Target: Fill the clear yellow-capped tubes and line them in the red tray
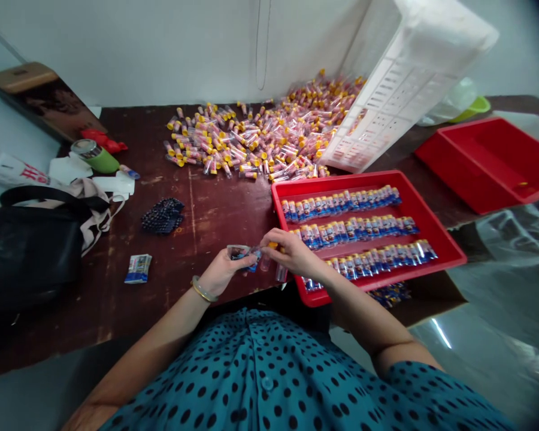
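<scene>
Near the table's front edge, my left hand (224, 269) pinches a small printed clear sleeve (238, 252) with dark and blue parts. My right hand (290, 250) has its fingertips together at the sleeve's right end. Under those fingers is a small clear tube (265, 262) with a yellow cap; the fingers partly hide how it is held. Another tube (281, 273) shows just below the right hand, beside the red tray (449, 254). Three rows of yellow-capped tubes with blue printed wraps (359, 230) lie in this tray, partly behind my right forearm.
A large heap of yellow-capped tubes (260, 140) lies against the wall beside a tilted white crate (386, 102). Leftward are a dark pile of sleeves (162, 216), a blue-white bundle (138, 269), a green cup (96, 157) and a black bag (31, 251). A red bin (480, 161) stands right.
</scene>
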Demonstrator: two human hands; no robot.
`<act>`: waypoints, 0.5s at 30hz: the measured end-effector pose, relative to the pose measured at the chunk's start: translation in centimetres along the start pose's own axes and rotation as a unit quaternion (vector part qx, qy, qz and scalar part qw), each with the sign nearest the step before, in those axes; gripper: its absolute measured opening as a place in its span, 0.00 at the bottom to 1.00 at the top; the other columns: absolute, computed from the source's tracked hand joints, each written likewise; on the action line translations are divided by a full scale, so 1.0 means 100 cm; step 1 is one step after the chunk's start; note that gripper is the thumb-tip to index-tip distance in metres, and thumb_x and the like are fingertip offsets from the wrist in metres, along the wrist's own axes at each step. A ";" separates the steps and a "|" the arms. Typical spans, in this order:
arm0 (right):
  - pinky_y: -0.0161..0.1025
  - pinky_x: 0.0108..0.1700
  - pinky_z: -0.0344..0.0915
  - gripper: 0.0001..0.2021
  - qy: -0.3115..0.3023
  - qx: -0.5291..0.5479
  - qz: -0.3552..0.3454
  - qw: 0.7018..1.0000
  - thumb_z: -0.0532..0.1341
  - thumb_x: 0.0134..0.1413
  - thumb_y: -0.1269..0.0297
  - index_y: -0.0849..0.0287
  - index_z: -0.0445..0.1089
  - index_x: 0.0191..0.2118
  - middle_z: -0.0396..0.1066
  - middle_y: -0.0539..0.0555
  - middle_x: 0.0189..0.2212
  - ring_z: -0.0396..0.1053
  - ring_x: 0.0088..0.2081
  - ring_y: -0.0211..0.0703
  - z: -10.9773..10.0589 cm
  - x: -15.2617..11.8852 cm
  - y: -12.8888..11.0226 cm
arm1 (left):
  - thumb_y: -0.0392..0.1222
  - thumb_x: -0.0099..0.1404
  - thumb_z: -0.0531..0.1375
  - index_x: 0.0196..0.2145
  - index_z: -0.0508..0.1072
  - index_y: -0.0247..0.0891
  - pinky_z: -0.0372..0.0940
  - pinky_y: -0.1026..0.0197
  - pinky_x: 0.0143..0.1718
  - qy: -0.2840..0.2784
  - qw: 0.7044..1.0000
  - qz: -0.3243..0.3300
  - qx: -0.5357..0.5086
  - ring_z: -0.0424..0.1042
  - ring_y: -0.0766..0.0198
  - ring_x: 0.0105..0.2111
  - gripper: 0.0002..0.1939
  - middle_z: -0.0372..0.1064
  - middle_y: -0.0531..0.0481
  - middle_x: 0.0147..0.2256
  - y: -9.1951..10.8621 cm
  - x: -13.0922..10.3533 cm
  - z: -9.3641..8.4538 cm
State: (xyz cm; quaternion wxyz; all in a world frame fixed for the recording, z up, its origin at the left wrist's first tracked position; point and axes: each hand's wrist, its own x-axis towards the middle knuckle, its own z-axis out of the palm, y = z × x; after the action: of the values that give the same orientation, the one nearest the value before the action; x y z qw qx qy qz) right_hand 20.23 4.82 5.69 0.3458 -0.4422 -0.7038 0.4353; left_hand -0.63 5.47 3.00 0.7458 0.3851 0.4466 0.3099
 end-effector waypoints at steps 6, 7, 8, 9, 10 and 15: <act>0.29 0.25 0.58 0.13 0.105 0.195 0.121 0.968 0.63 0.57 0.54 0.60 0.70 0.38 0.67 0.47 0.26 0.60 0.23 0.31 -0.022 0.005 0.017 | 0.42 0.45 0.74 0.24 0.74 0.35 0.61 0.65 0.24 -0.029 0.998 -0.042 -0.031 0.68 0.66 0.24 0.14 0.70 0.51 0.24 0.002 -0.008 -0.010; 0.29 0.25 0.59 0.13 0.103 0.224 0.116 0.962 0.65 0.56 0.54 0.59 0.70 0.40 0.67 0.48 0.28 0.61 0.24 0.31 -0.025 0.005 0.013 | 0.41 0.45 0.75 0.23 0.73 0.35 0.61 0.65 0.24 -0.036 0.998 -0.041 -0.038 0.68 0.66 0.25 0.14 0.69 0.52 0.24 0.002 -0.008 -0.011; 0.28 0.26 0.60 0.14 0.099 0.256 0.110 0.955 0.66 0.54 0.55 0.58 0.69 0.41 0.68 0.48 0.31 0.62 0.25 0.31 -0.026 0.006 0.008 | 0.40 0.44 0.75 0.23 0.73 0.35 0.61 0.65 0.25 -0.043 0.997 -0.040 -0.042 0.68 0.66 0.25 0.14 0.69 0.52 0.24 0.002 -0.008 -0.011; 0.28 0.25 0.61 0.15 0.097 0.287 0.105 0.947 0.67 0.53 0.55 0.57 0.68 0.41 0.68 0.49 0.33 0.63 0.26 0.31 -0.027 0.007 0.002 | 0.39 0.44 0.75 0.23 0.73 0.35 0.61 0.65 0.25 -0.050 0.997 -0.037 -0.044 0.69 0.66 0.25 0.15 0.69 0.53 0.25 0.002 -0.008 -0.011; 0.27 0.25 0.61 0.15 0.095 0.314 0.102 0.939 0.68 0.52 0.55 0.57 0.67 0.41 0.68 0.49 0.34 0.64 0.26 0.30 -0.025 0.008 -0.005 | 0.39 0.43 0.75 0.23 0.72 0.35 0.62 0.65 0.25 -0.054 0.997 -0.035 -0.041 0.69 0.66 0.25 0.15 0.69 0.53 0.25 0.002 -0.008 -0.009; 0.27 0.28 0.64 0.14 0.063 0.318 0.068 0.944 0.68 0.52 0.57 0.58 0.65 0.38 0.68 0.49 0.36 0.64 0.29 0.30 -0.014 0.017 -0.026 | 0.38 0.42 0.75 0.23 0.73 0.34 0.63 0.63 0.27 -0.072 0.997 -0.022 -0.017 0.68 0.68 0.24 0.15 0.70 0.53 0.25 0.004 -0.007 -0.003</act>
State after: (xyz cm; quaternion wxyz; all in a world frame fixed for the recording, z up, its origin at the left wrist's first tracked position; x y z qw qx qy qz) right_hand 19.95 6.19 8.80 0.4817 -0.3828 -0.4738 0.6300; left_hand -1.27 5.20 3.53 0.7893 0.3837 0.3942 0.2726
